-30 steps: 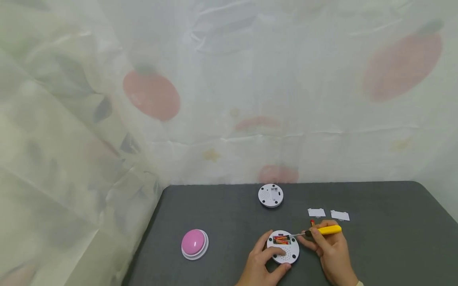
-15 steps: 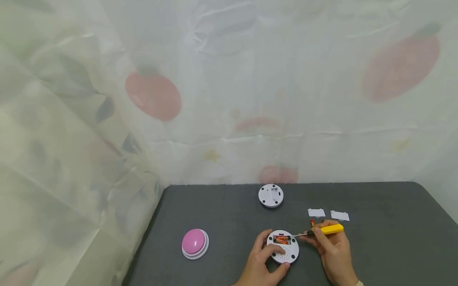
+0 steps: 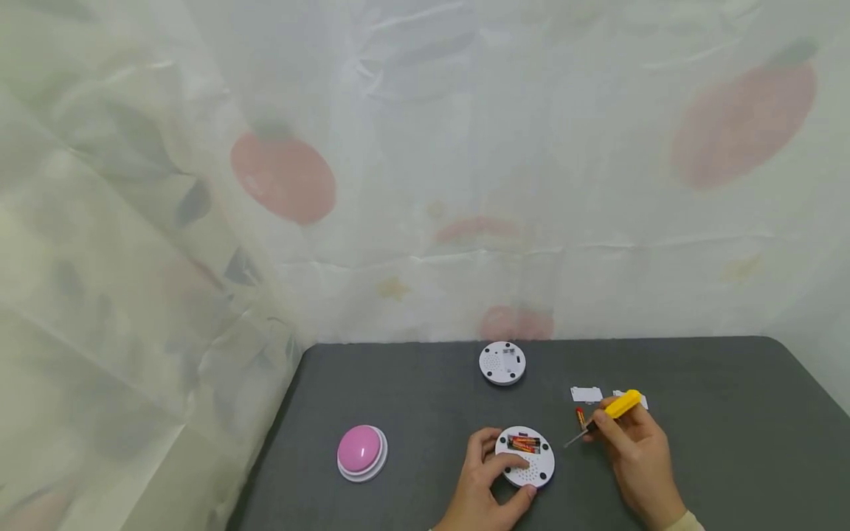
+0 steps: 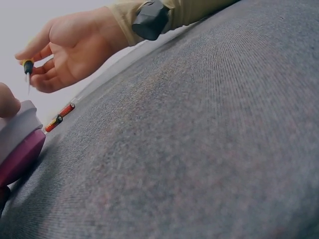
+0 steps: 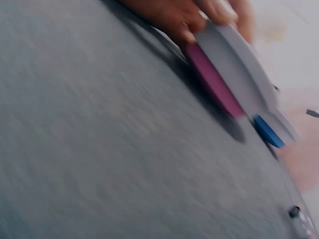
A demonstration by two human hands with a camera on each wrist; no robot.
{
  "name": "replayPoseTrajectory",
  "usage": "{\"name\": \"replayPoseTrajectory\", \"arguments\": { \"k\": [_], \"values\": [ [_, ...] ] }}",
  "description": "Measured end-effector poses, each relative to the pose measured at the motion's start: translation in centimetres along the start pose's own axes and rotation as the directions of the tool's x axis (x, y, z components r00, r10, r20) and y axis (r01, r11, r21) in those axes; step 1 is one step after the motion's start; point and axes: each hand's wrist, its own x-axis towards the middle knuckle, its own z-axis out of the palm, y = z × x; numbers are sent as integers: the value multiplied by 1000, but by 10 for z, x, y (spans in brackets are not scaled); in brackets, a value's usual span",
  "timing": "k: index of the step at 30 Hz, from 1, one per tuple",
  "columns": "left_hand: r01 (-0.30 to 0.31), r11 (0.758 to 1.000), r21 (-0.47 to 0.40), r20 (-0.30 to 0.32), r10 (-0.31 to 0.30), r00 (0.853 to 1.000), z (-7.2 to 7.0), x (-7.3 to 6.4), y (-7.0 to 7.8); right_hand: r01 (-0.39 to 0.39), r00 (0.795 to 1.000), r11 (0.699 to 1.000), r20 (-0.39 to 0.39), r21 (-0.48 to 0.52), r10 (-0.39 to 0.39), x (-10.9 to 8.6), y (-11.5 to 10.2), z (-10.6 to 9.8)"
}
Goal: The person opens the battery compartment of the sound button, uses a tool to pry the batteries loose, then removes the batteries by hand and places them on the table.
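Observation:
A round push button (image 3: 543, 463) lies upside down on the table, its white underside up and its pink dome below (image 5: 214, 82). Its uncovered battery compartment holds red-and-black batteries (image 3: 524, 444). My left hand (image 3: 483, 483) grips it by the rim, one finger across the underside. To its right, my right hand (image 3: 639, 459) holds a yellow-handled screwdriver (image 3: 623, 404) between thumb and fingers. The screwdriver's metal tip points down-left and is clear of the button. A loose battery (image 3: 580, 417) lies near the right fingers; the left wrist view shows two batteries (image 4: 54, 123) on the table.
Farther back sits a second upturned push button (image 3: 494, 363), its compartment uncovered; the right wrist view shows its blue dome (image 5: 268, 132). Two white battery covers (image 3: 586, 394) lie at the right, one partly behind the right hand. A pink-domed button (image 3: 359, 450) stands upright at left.
The screwdriver tip has left the compartment's right edge, and the right hand has drawn back to the right with the handle tilted higher. The left hand has stayed on the button.

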Motion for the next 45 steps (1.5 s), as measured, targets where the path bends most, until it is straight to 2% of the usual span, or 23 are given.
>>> {"name": "replayPoseTrajectory", "arguments": {
  "k": [4,7,8,10,12,14,17,20,23,26,28,31,34,38,45],
  "values": [
    [30,999,-27,14,-30,999,0,1,0,-36,999,988,-23,-152,33,10,-9,-17],
    [51,997,-53,17,-50,999,0,2,-1,-87,994,968,-78,-235,70,20,-17,-34],
    [56,997,-52,14,-56,998,0,2,-1,-105,991,956,-104,-275,79,23,-20,-41],
    [57,998,-34,4,-56,998,1,2,-2,-143,984,907,-157,-397,86,29,-26,-55],
    [43,999,-2,-14,-43,999,2,1,-3,-180,975,834,-207,-522,81,34,-31,-69],
    [26,999,23,-34,-26,999,2,0,-4,-196,972,720,-230,-666,52,37,-36,-84],
    [15,999,45,-65,-12,998,3,0,-4,-175,976,569,-216,-804,-6,41,-44,-104],
    [26,998,62,-91,-20,996,3,0,-3,-132,985,421,-168,-897,-49,44,-51,-123],
    [36,996,87,-112,-26,993,3,1,-1,-112,990,303,-133,-946,-50,46,-58,-138],
    [30,992,119,-129,-14,992,4,1,-1,-135,990,212,-140,-968,-8,49,-63,-149],
    [42,992,120,-136,-26,990,4,1,-1,-168,986,168,-166,-971,28,51,-64,-154],
    [71,990,121,-142,-53,988,5,1,-2,-225,973,120,-215,-967,88,52,-64,-157],
    [99,988,121,-146,-81,986,5,0,-2,-242,965,89,-230,-966,123,53,-64,-159],
    [127,984,121,-130,-111,985,4,0,-2,-225,966,75,-212,-972,149,53,-63,-162],
    [179,980,91,-40,-176,984,-1,1,3,-238,953,56,-222,-970,206,54,-63,-165]
  ]
}}
